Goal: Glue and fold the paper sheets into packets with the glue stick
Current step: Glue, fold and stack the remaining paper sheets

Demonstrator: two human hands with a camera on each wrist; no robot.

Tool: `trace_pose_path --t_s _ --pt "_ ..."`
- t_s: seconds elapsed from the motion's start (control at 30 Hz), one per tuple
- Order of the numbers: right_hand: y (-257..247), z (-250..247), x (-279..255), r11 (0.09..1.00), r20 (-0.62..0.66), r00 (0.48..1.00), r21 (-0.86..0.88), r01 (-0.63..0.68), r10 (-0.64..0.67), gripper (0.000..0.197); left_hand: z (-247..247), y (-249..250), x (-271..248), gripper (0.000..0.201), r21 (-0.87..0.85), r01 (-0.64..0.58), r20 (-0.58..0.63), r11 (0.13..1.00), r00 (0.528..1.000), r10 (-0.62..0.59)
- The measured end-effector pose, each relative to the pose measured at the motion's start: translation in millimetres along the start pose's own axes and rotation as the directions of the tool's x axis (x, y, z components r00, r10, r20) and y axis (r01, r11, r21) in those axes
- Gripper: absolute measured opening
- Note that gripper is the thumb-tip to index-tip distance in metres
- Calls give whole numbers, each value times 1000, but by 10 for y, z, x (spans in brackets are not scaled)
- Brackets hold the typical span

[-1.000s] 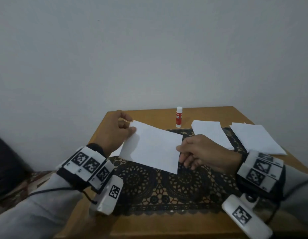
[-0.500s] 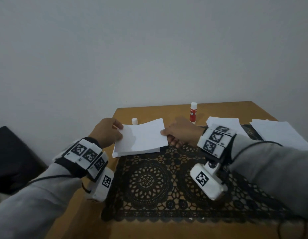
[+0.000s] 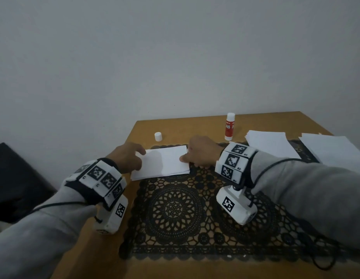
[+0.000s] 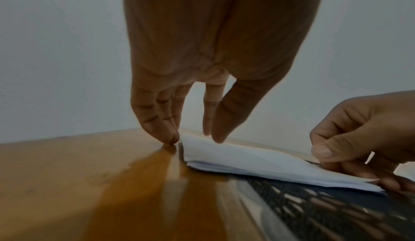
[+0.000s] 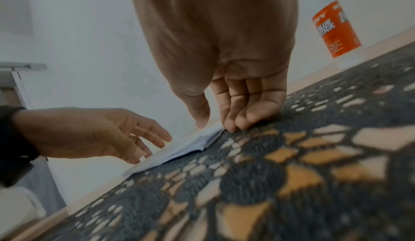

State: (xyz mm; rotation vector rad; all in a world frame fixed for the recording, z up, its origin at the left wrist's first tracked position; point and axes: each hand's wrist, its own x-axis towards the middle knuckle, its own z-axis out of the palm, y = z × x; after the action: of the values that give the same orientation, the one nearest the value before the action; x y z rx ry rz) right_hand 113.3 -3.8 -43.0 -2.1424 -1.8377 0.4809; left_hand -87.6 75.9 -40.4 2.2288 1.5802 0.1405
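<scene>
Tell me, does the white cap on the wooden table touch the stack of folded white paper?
Apart. In the head view, the small white cap stands on the bare wooden table behind the stack of folded white paper, with table showing between them.

The left hand (image 3: 128,158) reaches forward with its fingers (image 4: 157,120) straight and pointing down, tips resting at the paper's (image 3: 163,162) left edge, thumb on top. The right hand (image 3: 202,153) pinches the right edge, thumb above and curled fingers (image 5: 235,119) below (knuckles bent, tips pressed down). Both forearms in grey sleeves (image 3: 308,190) angle inward, and each wrist carries a marker-covered band.
</scene>
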Motion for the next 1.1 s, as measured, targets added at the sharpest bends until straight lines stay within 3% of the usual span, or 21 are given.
trace_pose_path --t_s 0.1,0.2,0.33,0.43,0.67,0.8,0.97,1.1 --pt "39 -17 -52 999 -56 998 15 40 -39 34 11 26 -59 41 20 3 -11 1000 1000 -3" --pt "149 -108 -268 996 -164 983 23 83 -78 31 -2 76 -159 30 39 -42 -111 998 993 46" --pt "423 -265 -749 986 -229 961 -101 135 -155 25 -16 325 -323 20 21 -235 -247 972 941 233" --pt "713 -442 -1082 968 -264 951 -230 97 -158 25 35 661 -453 14 12 -418 -257 908 876 407" --pt "1634 -793 -1348 904 -304 950 -384 -186 67 26 454 1581 -591 22 111 -666 -59 738 737 674" --pt "1904 -832 -1397 910 -325 933 -320 -262 155 30 683 2034 -577 29 144 -730 48 668 679 733" --pt "1963 -789 -1302 944 -319 930 -207 -256 182 22 931 2489 -432 42 242 -731 169 638 679 714" --pt "2000 -739 -1263 946 -289 937 -196 -260 197 20 1106 2651 -317 42 325 -687 194 649 721 665"
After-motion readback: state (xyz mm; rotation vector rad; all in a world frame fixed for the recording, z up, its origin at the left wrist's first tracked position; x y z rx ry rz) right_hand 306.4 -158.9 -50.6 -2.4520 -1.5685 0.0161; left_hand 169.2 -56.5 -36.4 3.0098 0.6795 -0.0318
